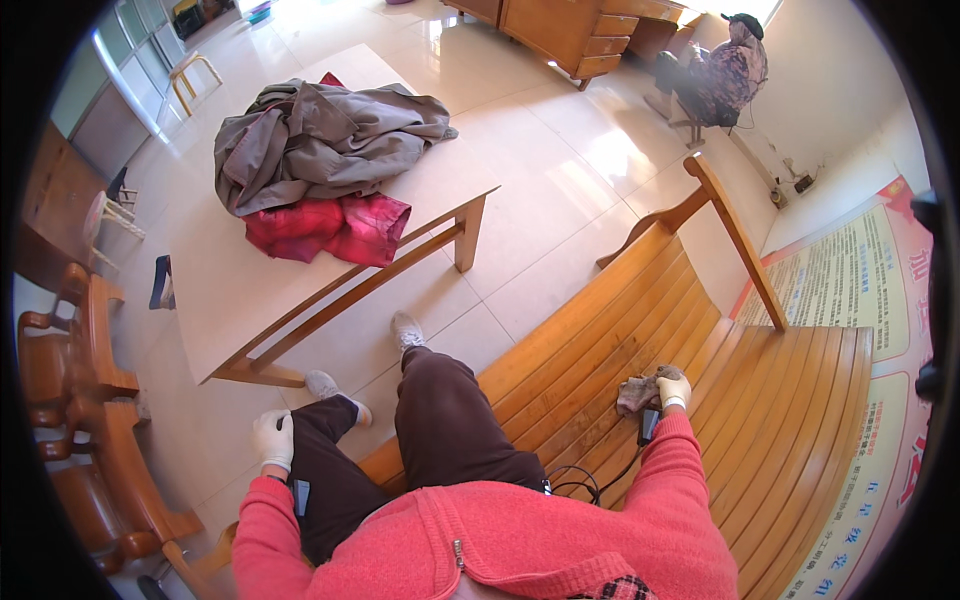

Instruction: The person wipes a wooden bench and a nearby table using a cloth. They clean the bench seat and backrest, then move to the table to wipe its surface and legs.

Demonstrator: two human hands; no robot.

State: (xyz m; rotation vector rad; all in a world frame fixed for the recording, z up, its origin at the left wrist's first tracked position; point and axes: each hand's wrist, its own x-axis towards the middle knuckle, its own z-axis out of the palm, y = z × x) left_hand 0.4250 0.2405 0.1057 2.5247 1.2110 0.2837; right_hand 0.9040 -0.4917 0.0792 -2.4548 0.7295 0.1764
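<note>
My right hand (673, 388), in a pale glove, presses a crumpled grey-brown rag (637, 394) on the seat of a slatted wooden bench (600, 375). Dark wet-looking streaks show on the slats beside the rag. My left hand (272, 441), gloved as well, rests on my left knee in dark trousers (322, 427); its fingers are partly hidden. A small black device (649, 426) with a cable is at my right wrist, and a similar grey one (301, 497) is at the left.
A low table (217, 315) ahead bears a grey-brown jacket (322, 142) and a red garment (330, 229). Wooden chairs (105, 420) line the left side. A person (727, 75) sits near a wooden desk (555, 34). Posters with writing (832, 277) cover the wall behind the bench.
</note>
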